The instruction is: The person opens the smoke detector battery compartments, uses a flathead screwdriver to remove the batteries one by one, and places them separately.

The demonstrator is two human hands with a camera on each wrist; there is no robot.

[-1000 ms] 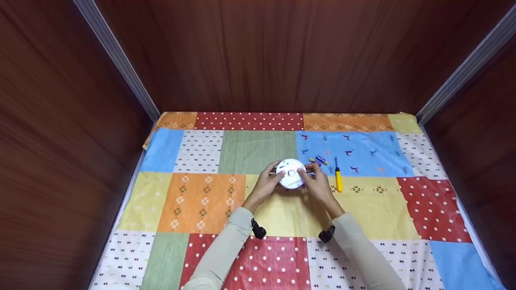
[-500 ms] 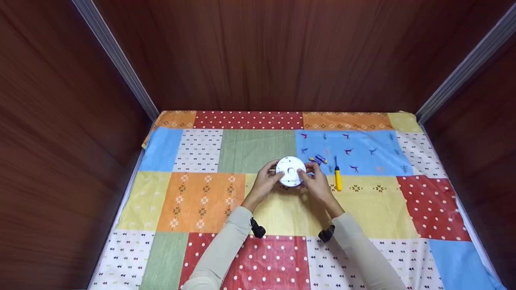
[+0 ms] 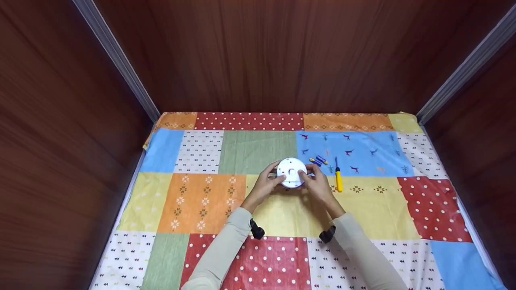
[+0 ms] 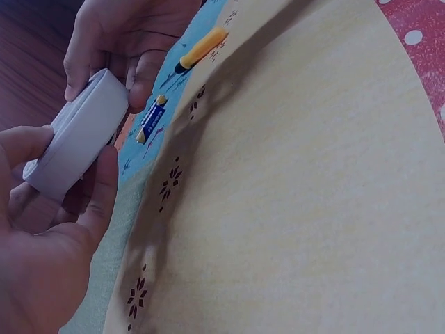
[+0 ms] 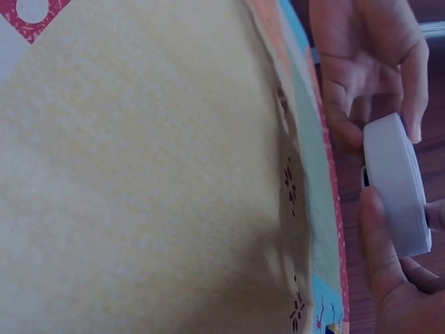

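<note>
A white round disc-shaped device [image 3: 291, 165] is held above the cloth between both hands, its flat face turned up. That face has a small central opening and several small dark holes or marks. My left hand [image 3: 266, 184] grips the left edge, thumb on top. On the opposite edge my right hand [image 3: 317, 182] does the same. Seen from the left wrist, the device [image 4: 87, 142] is thick-sided and smooth, with fingers beneath it. In the right wrist view a small dark gap shows along the side of the device [image 5: 396, 188]. Its exact kind is unclear.
Blue-and-gold batteries [image 3: 318, 160] lie just beyond my right hand. To their right is a screwdriver [image 3: 338, 180] with a yellow handle, its shaft pointing away. A patchwork cloth [image 3: 209, 205] covers the table, and brown wood-grain panels [image 3: 258, 56] stand at the back and sides.
A dark slot at the upper left of the device's face no longer shows; small marks around the rim appear instead. Both hands keep their grip, and the batteries and screwdriver stay put.
</note>
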